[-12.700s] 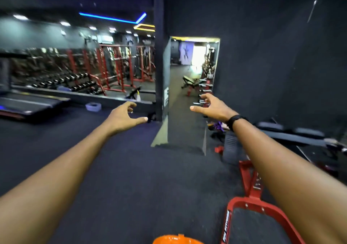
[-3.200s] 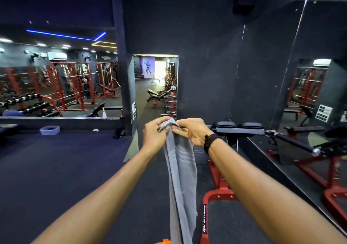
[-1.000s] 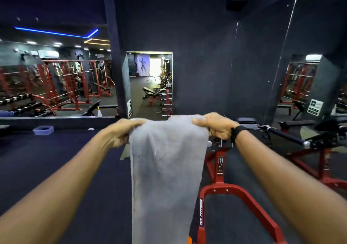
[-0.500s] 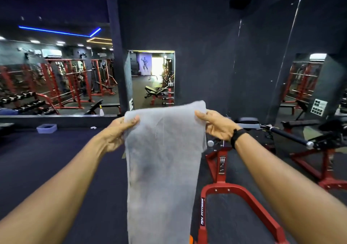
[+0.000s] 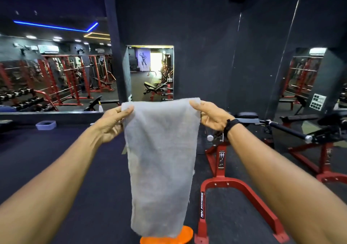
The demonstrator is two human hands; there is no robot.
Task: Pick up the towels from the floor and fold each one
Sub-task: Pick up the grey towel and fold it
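Dark gym: black carpeted floor, mirrored far wall at left showing red racks and a dumbbell row; small lilac tub on the floor under the mirror. Left hand raised at chest height, thumb and fingers pinching the top left corner of the grey towel. Towel is off the floor, hanging flat and full width between the two hands, its lower edge just above an orange object at the near bottom edge of view. Change over the last few seconds: the towel was bunched into a narrow rope with both hands together; now the hands are apart and the top edge is lifted and taut. Reads as opened and squared, ready for the first fold; pickup of this towel is done. Right hand, black band at the wrist, pinches the top right corner the same way, the other fingers loosely spread. Behind and right of it: red machine frame on the floor, a black padded bar, more mirror panels. No other towels in view.
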